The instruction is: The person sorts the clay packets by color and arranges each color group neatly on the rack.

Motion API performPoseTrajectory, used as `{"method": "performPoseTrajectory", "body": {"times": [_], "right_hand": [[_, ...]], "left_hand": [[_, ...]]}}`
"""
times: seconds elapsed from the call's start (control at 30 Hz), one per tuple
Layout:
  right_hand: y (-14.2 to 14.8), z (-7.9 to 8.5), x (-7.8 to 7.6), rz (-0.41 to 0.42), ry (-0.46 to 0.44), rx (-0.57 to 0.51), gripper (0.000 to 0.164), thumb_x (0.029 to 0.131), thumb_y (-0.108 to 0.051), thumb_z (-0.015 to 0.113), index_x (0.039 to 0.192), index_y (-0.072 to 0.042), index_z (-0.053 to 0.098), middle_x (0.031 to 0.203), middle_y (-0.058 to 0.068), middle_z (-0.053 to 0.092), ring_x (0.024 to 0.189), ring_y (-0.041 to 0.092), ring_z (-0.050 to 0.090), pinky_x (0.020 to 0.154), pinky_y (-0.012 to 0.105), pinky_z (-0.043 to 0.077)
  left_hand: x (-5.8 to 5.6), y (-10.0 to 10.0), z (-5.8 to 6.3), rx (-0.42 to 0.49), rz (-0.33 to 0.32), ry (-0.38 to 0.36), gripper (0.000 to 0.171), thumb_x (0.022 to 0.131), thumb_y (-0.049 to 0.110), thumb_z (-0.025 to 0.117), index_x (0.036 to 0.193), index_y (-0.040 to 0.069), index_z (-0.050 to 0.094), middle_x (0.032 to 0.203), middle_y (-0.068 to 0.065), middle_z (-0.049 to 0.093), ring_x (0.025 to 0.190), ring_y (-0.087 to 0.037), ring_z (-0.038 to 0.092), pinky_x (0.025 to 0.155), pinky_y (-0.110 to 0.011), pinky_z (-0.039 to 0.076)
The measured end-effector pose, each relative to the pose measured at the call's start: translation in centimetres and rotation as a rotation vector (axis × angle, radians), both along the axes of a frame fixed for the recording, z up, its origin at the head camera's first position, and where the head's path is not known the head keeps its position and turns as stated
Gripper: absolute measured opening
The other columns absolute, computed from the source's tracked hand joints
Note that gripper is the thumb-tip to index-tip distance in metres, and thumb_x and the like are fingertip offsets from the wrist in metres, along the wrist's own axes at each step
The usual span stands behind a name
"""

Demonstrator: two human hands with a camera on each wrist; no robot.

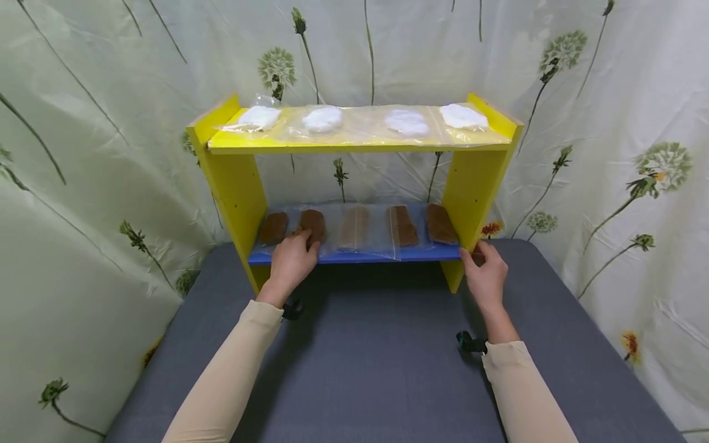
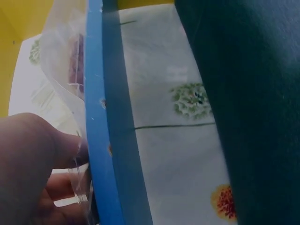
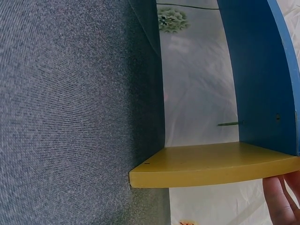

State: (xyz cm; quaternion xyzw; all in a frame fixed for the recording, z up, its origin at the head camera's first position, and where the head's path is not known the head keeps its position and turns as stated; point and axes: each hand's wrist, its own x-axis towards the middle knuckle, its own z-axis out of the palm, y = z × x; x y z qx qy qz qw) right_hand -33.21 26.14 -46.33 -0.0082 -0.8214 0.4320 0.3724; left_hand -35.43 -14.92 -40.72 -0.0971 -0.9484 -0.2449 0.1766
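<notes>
A yellow shelf unit (image 1: 224,184) with a blue lower shelf (image 1: 354,258) stands on the dark table. Several flat brown slabs in clear plastic bags lie in a row on that blue shelf. My left hand (image 1: 293,261) is at the second bagged brown slab (image 1: 312,224) from the left. In the left wrist view its thumb (image 2: 68,147) and fingers pinch the clear bag (image 2: 65,101) by the shelf's front edge. My right hand (image 1: 487,274) grips the right side panel (image 1: 479,191), thumb at its front and fingers (image 3: 279,199) along its outer face.
Several clear bags with white contents, such as the white bag (image 1: 323,119), lie on the yellow upper shelf (image 1: 354,148). A dark grey cloth (image 1: 376,357) covers the table. Behind hangs a pale curtain (image 1: 581,123) with dandelion prints.
</notes>
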Motion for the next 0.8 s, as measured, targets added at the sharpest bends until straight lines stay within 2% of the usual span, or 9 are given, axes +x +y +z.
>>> {"method": "performPoseTrajectory", "body": {"times": [0.13, 0.33, 0.43, 0.6, 0.7, 0.8], "right_hand": [[0.3, 0.0, 0.0, -0.013, 0.010, -0.001, 0.031, 0.095, -0.025, 0.072, 0.122, -0.009, 0.072, 0.104, 0.012, 0.069, 0.091, 0.028, 0.066, 0.077, 0.032, 0.049], [0.8, 0.4, -0.1, -0.030, 0.016, -0.004, 0.031, 0.095, -0.025, 0.072, 0.121, -0.009, 0.072, 0.104, 0.011, 0.069, 0.090, 0.026, 0.066, 0.073, 0.020, 0.046], [0.7, 0.5, -0.1, -0.027, 0.013, 0.005, 0.030, 0.096, -0.025, 0.071, 0.121, -0.008, 0.072, 0.104, 0.012, 0.068, 0.091, 0.028, 0.066, 0.074, 0.026, 0.048], [0.1, 0.0, 0.2, -0.001, 0.002, 0.004, 0.030, 0.097, -0.025, 0.070, 0.120, -0.007, 0.071, 0.105, 0.013, 0.068, 0.094, 0.031, 0.066, 0.079, 0.044, 0.051], [-0.1, 0.0, 0.4, 0.005, -0.007, 0.005, 0.031, 0.096, -0.026, 0.071, 0.120, -0.007, 0.071, 0.105, 0.014, 0.069, 0.094, 0.031, 0.066, 0.081, 0.046, 0.051], [0.1, 0.3, 0.7, 0.012, -0.044, 0.023, 0.033, 0.097, -0.030, 0.070, 0.122, -0.008, 0.071, 0.105, 0.012, 0.071, 0.094, 0.029, 0.066, 0.078, 0.041, 0.051]], "left_hand": [[0.0, 0.4, -0.1, -0.066, 0.000, 0.018, 0.041, 0.104, 0.029, 0.053, 0.132, 0.000, 0.060, 0.128, -0.024, 0.061, 0.103, -0.041, 0.062, 0.086, -0.059, 0.052], [-0.2, 1.2, -0.4, -0.106, -0.013, -0.002, 0.053, 0.107, 0.033, 0.046, 0.144, -0.004, 0.047, 0.148, -0.029, 0.044, 0.132, -0.044, 0.045, 0.102, -0.060, 0.045], [-0.2, 1.0, -0.5, -0.105, -0.027, -0.038, 0.057, 0.107, 0.035, 0.044, 0.148, -0.003, 0.042, 0.152, -0.027, 0.040, 0.139, -0.044, 0.038, 0.109, -0.058, 0.038], [0.3, 0.0, -1.0, -0.070, -0.072, -0.109, 0.062, 0.109, 0.037, 0.040, 0.155, -0.004, 0.032, 0.160, -0.026, 0.027, 0.148, -0.043, 0.021, 0.119, -0.055, 0.020], [0.6, -0.3, -1.2, -0.023, -0.087, -0.105, 0.062, 0.109, 0.037, 0.040, 0.155, -0.004, 0.031, 0.161, -0.026, 0.025, 0.149, -0.043, 0.018, 0.120, -0.055, 0.015], [0.6, -0.4, -0.9, 0.028, -0.084, -0.073, 0.059, 0.108, 0.034, 0.043, 0.155, -0.002, 0.034, 0.160, -0.025, 0.027, 0.148, -0.045, 0.020, 0.118, -0.058, 0.019]]}}
